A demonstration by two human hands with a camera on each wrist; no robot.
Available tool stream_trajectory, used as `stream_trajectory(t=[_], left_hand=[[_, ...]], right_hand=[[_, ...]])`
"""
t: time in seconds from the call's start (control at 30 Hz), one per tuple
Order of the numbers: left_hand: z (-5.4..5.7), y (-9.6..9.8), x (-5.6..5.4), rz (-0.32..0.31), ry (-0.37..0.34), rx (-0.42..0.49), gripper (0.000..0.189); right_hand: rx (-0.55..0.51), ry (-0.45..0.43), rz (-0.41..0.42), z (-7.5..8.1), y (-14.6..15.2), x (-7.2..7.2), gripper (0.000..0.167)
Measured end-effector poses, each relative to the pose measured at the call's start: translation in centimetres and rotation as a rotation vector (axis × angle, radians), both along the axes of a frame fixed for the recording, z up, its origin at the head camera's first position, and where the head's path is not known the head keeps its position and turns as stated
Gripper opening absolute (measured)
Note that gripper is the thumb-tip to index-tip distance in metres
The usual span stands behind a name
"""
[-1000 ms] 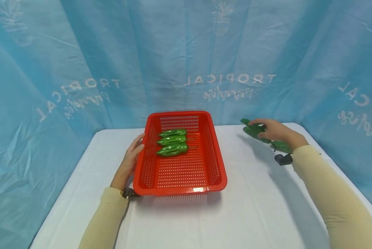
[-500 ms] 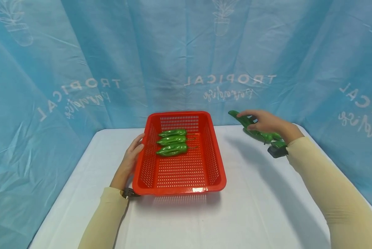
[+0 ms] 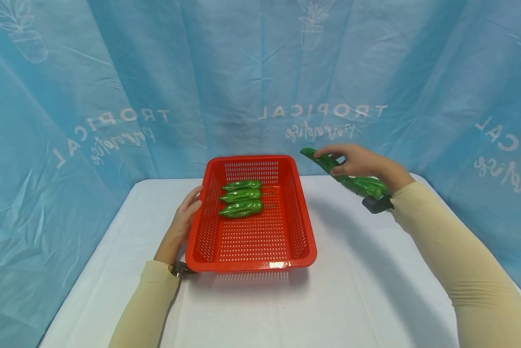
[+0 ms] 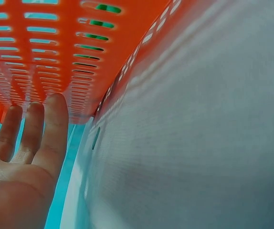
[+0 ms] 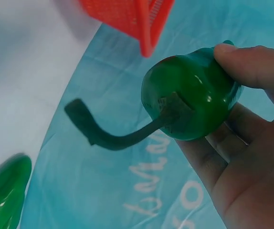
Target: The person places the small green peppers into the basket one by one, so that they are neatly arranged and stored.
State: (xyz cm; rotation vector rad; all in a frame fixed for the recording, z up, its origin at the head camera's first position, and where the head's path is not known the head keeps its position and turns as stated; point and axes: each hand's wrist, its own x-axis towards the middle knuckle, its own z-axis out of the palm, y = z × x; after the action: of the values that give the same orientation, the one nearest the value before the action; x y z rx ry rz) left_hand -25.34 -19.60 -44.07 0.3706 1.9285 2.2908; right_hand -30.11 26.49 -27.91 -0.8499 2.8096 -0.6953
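A green pepper point(image 3: 319, 159) with a long curved stem is pinched between the thumb and fingers of my right hand point(image 3: 358, 162), raised above the table's back right. The right wrist view shows this pepper point(image 5: 192, 102) stem end first. My left hand point(image 3: 183, 220) rests at the left side of a red plastic basket point(image 3: 251, 267). In the left wrist view its straight fingers point(image 4: 53, 133) touch the perforated wall. Three green peppers point(image 3: 242, 209) lie side by side in the basket's back half, stems toward the right.
More green peppers point(image 3: 369, 187) lie on the white tablecloth point(image 3: 330, 299) at the back right, partly behind the right wrist. A blue printed curtain point(image 3: 234, 77) hangs along the back and both sides of the table.
My right hand has lifted the green pepper from the group at the right and carried it up and left, toward the basket. The left hand stays at the basket's side.
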Motion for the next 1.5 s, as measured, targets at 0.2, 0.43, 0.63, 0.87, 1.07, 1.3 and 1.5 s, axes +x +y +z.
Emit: stream_trajectory(t=[0.2, 0.43, 0.63, 0.87, 1.07, 1.3, 1.5], left_hand=[[0.1, -0.1, 0.1, 0.008, 0.001, -0.02, 0.053], [0.1, 0.0, 0.1, 0.001, -0.002, 0.009, 0.053], [-0.2, -0.1, 0.0, -0.002, 0.005, -0.002, 0.053], [-0.1, 0.0, 0.0, 0.004, 0.014, 0.02, 0.053], [-0.1, -0.2, -0.1, 0.001, 0.01, -0.008, 0.053], [-0.2, -0.4, -0.1, 0.002, 0.009, -0.021, 0.053], [0.0, -0.2, -0.4, -0.001, 0.005, -0.023, 0.053]], right_hand=[[0.039, 0.018, 0.017, 0.7, -1.8, 0.2, 0.053], [0.052, 0.008, 0.052, 1.2, -3.8, 0.4, 0.052], [0.056, -0.014, 0.093, 1.3, -4.8, 0.6, 0.052], [0.094, -0.006, 0.15, 1.4, -7.0, 0.7, 0.055], [0.103, -0.053, 0.246, 0.9, -10.2, 0.9, 0.053], [0.152, -0.067, 0.372, -0.3, -14.0, 1.1, 0.054], [0.199, -0.119, 0.42, -2.3, -17.3, 1.5, 0.053]])
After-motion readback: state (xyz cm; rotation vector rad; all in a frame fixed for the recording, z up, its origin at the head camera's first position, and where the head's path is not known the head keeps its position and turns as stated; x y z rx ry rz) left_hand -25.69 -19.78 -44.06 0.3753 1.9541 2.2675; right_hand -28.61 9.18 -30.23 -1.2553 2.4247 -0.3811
